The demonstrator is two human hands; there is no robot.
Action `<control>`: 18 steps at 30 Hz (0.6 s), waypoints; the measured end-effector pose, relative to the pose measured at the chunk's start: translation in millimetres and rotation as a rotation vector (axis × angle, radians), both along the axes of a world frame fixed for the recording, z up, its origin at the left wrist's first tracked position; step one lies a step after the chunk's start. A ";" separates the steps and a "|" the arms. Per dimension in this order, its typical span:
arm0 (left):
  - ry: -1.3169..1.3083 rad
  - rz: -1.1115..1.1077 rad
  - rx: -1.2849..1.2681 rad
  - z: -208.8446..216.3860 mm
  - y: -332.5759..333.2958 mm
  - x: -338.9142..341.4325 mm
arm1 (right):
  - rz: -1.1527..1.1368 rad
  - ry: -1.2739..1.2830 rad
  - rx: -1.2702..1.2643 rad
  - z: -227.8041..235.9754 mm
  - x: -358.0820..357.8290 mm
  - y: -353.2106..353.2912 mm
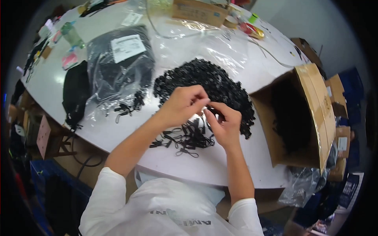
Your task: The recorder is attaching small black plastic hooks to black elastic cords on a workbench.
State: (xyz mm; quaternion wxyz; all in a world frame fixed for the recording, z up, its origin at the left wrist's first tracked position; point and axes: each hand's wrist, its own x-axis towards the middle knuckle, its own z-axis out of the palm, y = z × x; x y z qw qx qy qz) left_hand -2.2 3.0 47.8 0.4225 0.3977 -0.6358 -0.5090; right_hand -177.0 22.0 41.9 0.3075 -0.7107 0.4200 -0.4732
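Dark goods in a clear plastic bag lie at left on a white table. The left hand presses thumb and forefinger together above loose black looped cords, near a black heap; the right hand curls to meet it, any held piece indiscernible. A cardboard box gapes at right.

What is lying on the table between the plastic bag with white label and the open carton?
In the head view, mainly a large heap of small black pieces lies between the plastic bag and the carton.
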 end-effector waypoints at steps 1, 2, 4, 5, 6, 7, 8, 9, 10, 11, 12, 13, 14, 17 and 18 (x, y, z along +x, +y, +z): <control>0.031 -0.013 0.049 -6.7 -0.4 1.2 | 0.000 -0.001 0.031 -5.9 -1.3 -0.9; 0.051 -0.004 0.081 -9.4 -0.2 1.4 | 0.002 -0.070 0.083 -16.0 1.0 -2.0; 0.070 0.004 0.152 -12.2 -0.9 0.5 | 0.016 -0.122 0.148 -28.7 0.1 -3.0; 0.074 0.002 0.158 -15.2 -0.2 1.4 | 0.014 -0.119 0.154 -29.7 2.6 -1.1; 0.082 0.005 0.161 -17.8 0.3 2.3 | 0.014 -0.124 0.142 -29.0 5.7 0.5; 0.089 0.008 0.163 -19.7 0.5 3.3 | 0.015 -0.131 0.128 -28.0 7.7 1.4; 0.089 0.009 0.153 -22.5 0.0 4.8 | 0.034 -0.084 0.144 -28.3 6.6 3.1; 0.087 0.012 0.154 -25.8 -0.5 6.0 | 0.037 -0.086 0.145 -28.4 6.3 4.8; 0.089 0.046 0.131 -29.3 -0.9 7.3 | 0.049 -0.082 0.231 -28.1 6.6 6.5; 0.091 0.082 0.101 -32.6 -3.4 7.5 | 0.063 -0.077 0.311 -28.9 6.0 5.9; 0.088 0.087 0.094 -34.6 -4.8 8.1 | 0.073 -0.006 0.221 -30.9 7.0 5.3; 0.080 0.087 0.106 -35.9 -5.1 8.9 | 0.064 -0.026 0.221 -29.8 8.9 7.5; 0.071 0.084 0.125 -37.1 -3.2 9.3 | 0.057 -0.004 0.210 -30.8 8.4 8.9; 0.071 0.085 0.154 -36.8 0.0 5.8 | 0.038 -0.006 0.220 -28.8 7.2 10.2; 0.080 0.083 0.129 -36.2 -0.1 5.7 | 0.022 -0.025 0.244 -27.7 6.9 10.9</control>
